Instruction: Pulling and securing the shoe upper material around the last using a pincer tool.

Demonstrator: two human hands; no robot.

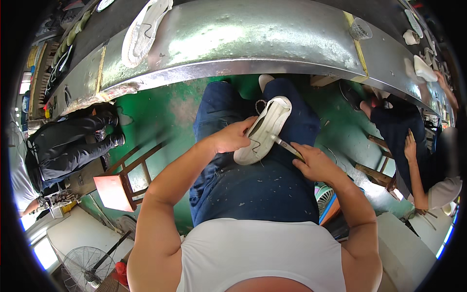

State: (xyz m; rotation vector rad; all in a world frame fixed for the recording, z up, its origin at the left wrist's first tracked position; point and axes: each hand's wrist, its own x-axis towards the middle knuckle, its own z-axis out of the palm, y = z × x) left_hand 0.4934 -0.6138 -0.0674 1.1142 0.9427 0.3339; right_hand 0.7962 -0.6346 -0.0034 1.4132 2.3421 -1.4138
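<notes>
A white shoe [266,127] lies bottom side up across my thighs, its toe pointing away to the right. A dark curved line runs over its heel part. My left hand [233,136] is closed on the shoe's left edge, thumb and fingers gripping the rim. In my right hand [314,164] is a slim tool [288,146] with a pale, silvery shaft; its exact kind is not clear. Its tip meets or hovers just over the right side of the shoe; I cannot tell which. My fingers wrap the tool's rear end and hide it.
Ahead runs a metal-topped bench [272,44], bearing another white shoe [142,34] and a clear plastic cup [360,29]. A stool [114,192] stands at left, a fan [87,265] at lower left. Other people sit left and right; one person's hand [410,146] shows at right.
</notes>
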